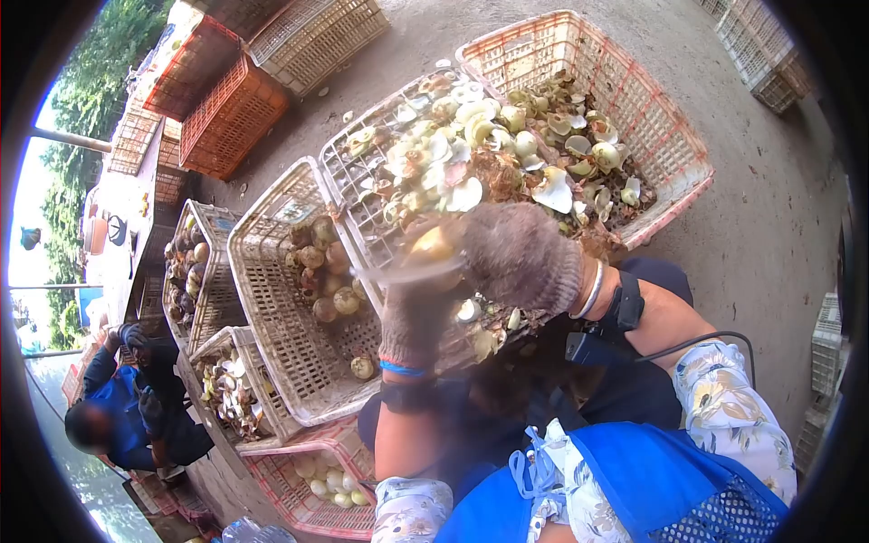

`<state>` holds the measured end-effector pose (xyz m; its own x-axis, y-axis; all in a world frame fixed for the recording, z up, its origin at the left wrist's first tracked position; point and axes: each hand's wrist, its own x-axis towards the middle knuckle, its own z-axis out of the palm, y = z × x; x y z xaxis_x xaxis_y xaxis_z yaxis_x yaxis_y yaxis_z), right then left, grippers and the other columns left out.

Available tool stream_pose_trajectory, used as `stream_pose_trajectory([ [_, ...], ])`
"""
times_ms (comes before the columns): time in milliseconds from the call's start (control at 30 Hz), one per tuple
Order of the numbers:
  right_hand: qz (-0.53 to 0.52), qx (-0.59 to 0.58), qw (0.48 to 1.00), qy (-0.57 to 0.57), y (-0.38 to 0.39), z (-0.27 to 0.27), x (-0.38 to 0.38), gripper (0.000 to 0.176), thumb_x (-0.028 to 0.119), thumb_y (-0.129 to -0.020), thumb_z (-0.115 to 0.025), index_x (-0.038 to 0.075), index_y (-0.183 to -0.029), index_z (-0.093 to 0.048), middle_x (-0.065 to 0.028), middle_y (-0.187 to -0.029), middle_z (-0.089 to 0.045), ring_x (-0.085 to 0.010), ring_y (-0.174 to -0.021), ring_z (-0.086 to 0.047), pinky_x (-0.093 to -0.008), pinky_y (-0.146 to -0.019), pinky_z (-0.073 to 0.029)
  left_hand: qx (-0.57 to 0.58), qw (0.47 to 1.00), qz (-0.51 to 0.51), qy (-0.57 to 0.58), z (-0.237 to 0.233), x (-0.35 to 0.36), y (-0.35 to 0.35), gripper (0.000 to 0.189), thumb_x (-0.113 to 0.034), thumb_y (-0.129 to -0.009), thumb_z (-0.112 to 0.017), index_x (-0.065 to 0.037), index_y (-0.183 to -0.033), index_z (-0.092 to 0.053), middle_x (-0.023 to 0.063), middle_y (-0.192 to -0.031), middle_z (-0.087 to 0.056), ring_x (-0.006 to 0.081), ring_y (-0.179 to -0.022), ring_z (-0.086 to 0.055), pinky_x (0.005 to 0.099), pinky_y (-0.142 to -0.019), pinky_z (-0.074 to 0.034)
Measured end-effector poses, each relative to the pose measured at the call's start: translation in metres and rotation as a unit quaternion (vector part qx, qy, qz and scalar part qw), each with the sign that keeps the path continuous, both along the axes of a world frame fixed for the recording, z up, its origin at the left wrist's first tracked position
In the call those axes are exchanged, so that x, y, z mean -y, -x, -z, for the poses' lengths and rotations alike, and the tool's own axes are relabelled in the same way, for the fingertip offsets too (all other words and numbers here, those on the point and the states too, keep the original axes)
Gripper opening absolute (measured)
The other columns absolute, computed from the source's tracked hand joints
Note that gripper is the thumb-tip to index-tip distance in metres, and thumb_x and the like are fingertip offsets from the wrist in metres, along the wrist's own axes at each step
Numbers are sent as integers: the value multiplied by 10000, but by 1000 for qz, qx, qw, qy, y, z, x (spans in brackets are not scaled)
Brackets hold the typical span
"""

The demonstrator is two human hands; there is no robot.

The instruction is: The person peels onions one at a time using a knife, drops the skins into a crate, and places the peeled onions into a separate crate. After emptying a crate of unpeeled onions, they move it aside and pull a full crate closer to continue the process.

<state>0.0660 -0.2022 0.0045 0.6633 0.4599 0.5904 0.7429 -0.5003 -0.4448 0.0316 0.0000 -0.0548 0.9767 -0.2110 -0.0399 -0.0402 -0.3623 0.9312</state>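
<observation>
My left hand (412, 326), in a dirty knit glove, is closed round a yellowish onion (434, 244), with its fingers smeared by motion. My right hand (525, 258), also gloved, is closed beside it on what appears to be a knife (412, 273). The blurred blade crosses in front of the onion, pointing left; the handle is hidden in the glove. Just beyond both hands, onion peels and cut ends (466, 136) lie heaped on a slatted crate (358, 172).
A large crate (652, 118) holds more peels. At left, one crate (262, 244) has unpeeled onions (326, 262); a pink crate (308, 507) has peeled onions (326, 480). Orange crates (226, 118) stand farther back. A gloved person (136, 407) sits at left.
</observation>
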Motion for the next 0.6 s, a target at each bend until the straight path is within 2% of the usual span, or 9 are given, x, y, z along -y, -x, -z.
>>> stream_pose_trajectory([
  [100, 11, -3, 1000, 8, 3, 2, -4, 174, 131, -765, -646, 60, -912, -587, -137, -775, -594, -318, -671, -645, -409, -544, -524, 9, 1000, -18, -3, 18, 1, 7, 386, -193, -875, -626, -72, -1233, -549, 82, -1218, -600, 259, -1140, -559, 445, -947, -482],
  [133, 9, 11, 1000, -20, -5, 3, -2, 147, 126, -766, -640, 61, -887, -591, -126, -766, -586, -319, -688, -646, -417, -584, -528, -90, 972, -78, 203, -1, 8, 8, 496, -208, -853, -642, -51, -1302, -499, 108, -1251, -585, 275, -1180, -543, 459, -992, -461],
  [233, 128, -30, 975, -178, -38, 22, 16, 133, 136, -808, -632, 48, -908, -630, -160, -887, -642, -369, -784, -639, -450, -703, -512, -89, 929, -90, 347, -39, 27, 10, 604, -226, -809, -683, -20, -1337, -472, 148, -1277, -566, 314, -1217, -521, 481, -1042, -425],
  [333, 253, -112, 961, 17, -53, 21, 24, 323, 128, -821, -669, 19, -1124, -640, -181, -819, -638, -294, -726, -641, -386, -694, -538, -103, 907, -104, 394, -55, 26, 7, 710, -227, -753, -732, 8, -1358, -445, 185, -1289, -549, 357, -1209, -524, 505, -1057, -412],
  [367, 246, -139, 959, -16, -40, 24, 21, 406, 134, -816, -694, 8, -1194, -616, -155, -874, -661, -227, -787, -653, -372, -739, -540, -93, 880, -97, 456, -52, 26, 5, 727, -219, -741, -741, 15, -1360, -439, 191, -1293, -545, 362, -1200, -532, 507, -1053, -417],
  [400, 188, -213, 954, -99, -28, 13, 15, 391, 181, -834, -696, 13, -1175, -608, -171, -899, -665, -249, -816, -658, -374, -753, -533, -55, 881, -139, 448, -54, 36, 4, 440, 55, -875, -622, 20, -1292, -485, 130, -1130, -633, 174, -969, -638, 272, -842, -529],
  [500, 3, -372, 891, -262, 3, -10, -6, 389, 223, -862, -703, 14, -1172, -598, -154, -951, -681, -221, -867, -657, -349, -787, -525, 52, 973, -105, 198, -65, 31, 4, 457, 73, -849, -637, 13, -1280, -500, 128, -1149, -621, 175, -1008, -621, 285, -871, -515],
  [533, -118, -445, 820, -339, 8, -12, -9, 394, 218, -872, -708, 12, -1189, -596, -122, -977, -693, -171, -889, -650, -324, -807, -523, 49, 974, -102, 197, -59, 27, 4, 457, 73, -849, -637, 13, -1280, -500, 128, -1149, -621, 175, -1008, -621, 285, -871, -515],
  [600, -95, -457, 826, -317, 10, -9, -8, 360, 183, -875, -712, -1, -1166, -610, -80, -988, -702, -118, -875, -644, -287, -787, -529, -22, 941, -103, 321, -48, 24, 2, 851, -204, -698, -782, -3, -1422, -382, 166, -1307, -543, 291, -1191, -544, 401, -1004, -469],
])
